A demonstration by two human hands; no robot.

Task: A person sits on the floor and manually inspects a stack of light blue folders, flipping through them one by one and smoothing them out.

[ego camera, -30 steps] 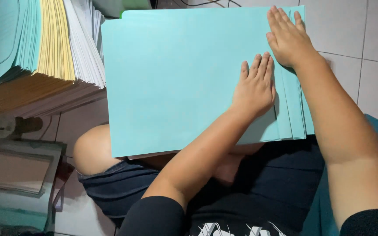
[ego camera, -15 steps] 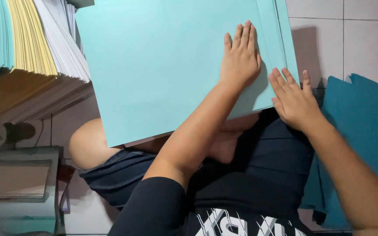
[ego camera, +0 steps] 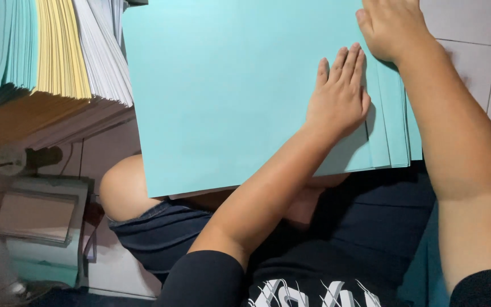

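Note:
A pile of large light-blue paper sheets rests on my lap, its right edges fanned out. My left hand lies flat on the top sheet near the right side, fingers together and pointing up. My right hand presses on the fanned right edges at the top of the view, fingertips partly cut off by the frame. Neither hand grips anything.
A tall stack of blue, yellow and white sheets stands at the upper left. Below it sit a small box and clutter on the tiled floor. A darker teal sheet shows at the lower right.
My right hand moved from beside my lap at the right up onto the fanned edges of the pile. My left hand stayed flat on the top sheet.

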